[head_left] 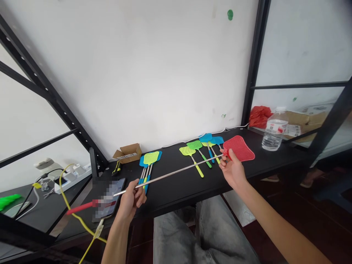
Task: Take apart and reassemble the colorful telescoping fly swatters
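A red fly swatter (238, 148) with its metal rod drawn out long stretches across the black shelf, held above it by both hands. My right hand (232, 168) pinches it where the red mesh head meets the rod. On the rod nearer the red handle, my left hand (133, 196) is closed with thumb and fingers. Beneath and behind the rod lie several short fly swatters: a yellow-green one (187, 151), a green one (194, 145) and blue ones (205, 137). A stack of yellow-green and blue swatters (151, 158) lies beyond my left hand, its handles partly hidden.
A phone (110, 198) with a yellow cable (82, 222) lies at the left. Farther back are a small cardboard box (128, 154) and a black-yellow cutter (117, 168). A water bottle (275, 130) stands at the right. Black metal posts (254, 66) frame the shelf.
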Tool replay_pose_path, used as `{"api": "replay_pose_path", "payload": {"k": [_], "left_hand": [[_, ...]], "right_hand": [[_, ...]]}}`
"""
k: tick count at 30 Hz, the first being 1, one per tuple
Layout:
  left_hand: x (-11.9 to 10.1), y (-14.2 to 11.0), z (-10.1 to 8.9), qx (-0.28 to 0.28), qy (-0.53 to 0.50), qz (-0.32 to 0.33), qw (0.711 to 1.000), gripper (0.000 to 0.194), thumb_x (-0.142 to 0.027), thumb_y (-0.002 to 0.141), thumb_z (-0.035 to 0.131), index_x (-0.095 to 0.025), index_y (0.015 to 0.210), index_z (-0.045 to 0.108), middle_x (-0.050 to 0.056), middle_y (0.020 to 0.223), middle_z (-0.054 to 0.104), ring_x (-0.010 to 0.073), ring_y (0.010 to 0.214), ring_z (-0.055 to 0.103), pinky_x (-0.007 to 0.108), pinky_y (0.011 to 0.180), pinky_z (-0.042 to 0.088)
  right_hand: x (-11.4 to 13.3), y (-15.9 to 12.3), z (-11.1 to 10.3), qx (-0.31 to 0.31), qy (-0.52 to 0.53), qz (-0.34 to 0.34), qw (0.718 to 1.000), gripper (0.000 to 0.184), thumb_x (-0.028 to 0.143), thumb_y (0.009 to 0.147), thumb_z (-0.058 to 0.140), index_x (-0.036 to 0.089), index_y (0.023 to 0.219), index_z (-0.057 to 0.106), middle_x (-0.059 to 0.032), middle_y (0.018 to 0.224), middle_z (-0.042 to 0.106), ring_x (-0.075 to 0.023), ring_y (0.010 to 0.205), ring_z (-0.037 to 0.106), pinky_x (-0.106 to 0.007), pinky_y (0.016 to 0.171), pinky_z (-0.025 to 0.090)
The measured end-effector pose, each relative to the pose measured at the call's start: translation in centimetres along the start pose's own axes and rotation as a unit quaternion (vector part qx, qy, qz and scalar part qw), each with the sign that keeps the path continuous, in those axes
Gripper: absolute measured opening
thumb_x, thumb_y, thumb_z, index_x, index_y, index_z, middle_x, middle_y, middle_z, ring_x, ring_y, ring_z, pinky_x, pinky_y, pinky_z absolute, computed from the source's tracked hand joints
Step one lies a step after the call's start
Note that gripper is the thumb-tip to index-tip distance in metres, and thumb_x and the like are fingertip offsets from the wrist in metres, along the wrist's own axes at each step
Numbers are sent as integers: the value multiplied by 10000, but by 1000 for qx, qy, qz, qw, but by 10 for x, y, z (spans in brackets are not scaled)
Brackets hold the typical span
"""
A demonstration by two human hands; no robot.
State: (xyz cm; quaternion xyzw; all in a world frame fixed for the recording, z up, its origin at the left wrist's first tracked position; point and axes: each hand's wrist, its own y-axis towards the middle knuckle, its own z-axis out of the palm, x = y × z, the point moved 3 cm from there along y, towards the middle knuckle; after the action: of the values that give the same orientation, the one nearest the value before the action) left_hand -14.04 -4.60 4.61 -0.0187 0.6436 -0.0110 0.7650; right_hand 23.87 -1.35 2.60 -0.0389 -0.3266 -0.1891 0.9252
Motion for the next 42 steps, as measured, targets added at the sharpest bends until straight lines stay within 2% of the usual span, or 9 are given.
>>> {"api": "replay_pose_path", "payload": {"k": [5,10,18,26,30,34,37,39,42], "left_hand": [[-3,-4,-2,60,-17,15,998,490,-406,881,564,-221,470,370,-46,352,317,97,348,276,279,508,391],[-8,-8,-4,100,17,43,994,456,-436,879,598,-200,517,454,-32,431,391,111,417,351,291,564,403],[-11,-10,-8,128,45,80,988,431,-438,886,603,-178,552,524,14,510,483,140,517,438,284,560,370],[-14,-12,-5,129,64,93,985,429,-464,872,613,-179,560,540,18,532,481,156,546,461,296,585,386],[-16,-9,-7,86,29,113,989,386,-448,871,611,-183,607,516,-16,541,424,139,532,445,274,567,382],[-25,-8,-23,-19,-67,152,986,460,-480,893,522,-199,547,408,-56,467,278,107,433,319,266,532,386],[-30,-11,-36,-81,-99,180,975,472,-416,902,486,-201,502,359,-56,431,239,102,400,286,266,527,396],[-30,-12,-37,-97,-103,178,974,467,-370,892,498,-201,485,345,-55,417,233,99,387,280,264,515,391],[-24,-9,-27,-101,-121,164,974,451,-329,879,502,-201,480,336,-58,413,232,93,369,267,261,492,374]], "right_hand": [[2,3,-4,-21,-24,-17,999,350,488,696,801,184,835,701,38,622,487,-72,491,415,-223,423,340],[0,6,-9,-56,-40,-25,997,348,457,671,817,161,811,699,32,622,500,-67,488,425,-226,411,322],[1,4,-8,-53,-35,-7,998,341,448,674,813,163,826,706,33,633,487,-70,503,423,-217,413,337],[2,6,-9,-46,-43,-9,998,366,504,690,797,177,811,683,35,631,473,-79,500,423,-232,411,329],[6,8,-10,-47,-33,-12,998,350,488,708,784,168,818,692,25,651,479,-78,508,411,-234,412,329],[19,15,-18,-62,-19,-27,997,319,481,749,743,173,815,696,24,639,474,-83,516,409,-227,417,336],[35,22,-26,-76,-27,-57,995,369,539,791,669,170,773,680,-5,656,528,-93,514,424,-237,420,342],[44,25,-29,-86,-37,-84,992,401,560,800,636,164,745,669,-36,704,586,-94,511,429,-243,416,338],[51,28,-31,-105,-59,-123,985,398,553,776,653,159,720,664,-48,700,605,-98,505,432,-247,413,325]]}}
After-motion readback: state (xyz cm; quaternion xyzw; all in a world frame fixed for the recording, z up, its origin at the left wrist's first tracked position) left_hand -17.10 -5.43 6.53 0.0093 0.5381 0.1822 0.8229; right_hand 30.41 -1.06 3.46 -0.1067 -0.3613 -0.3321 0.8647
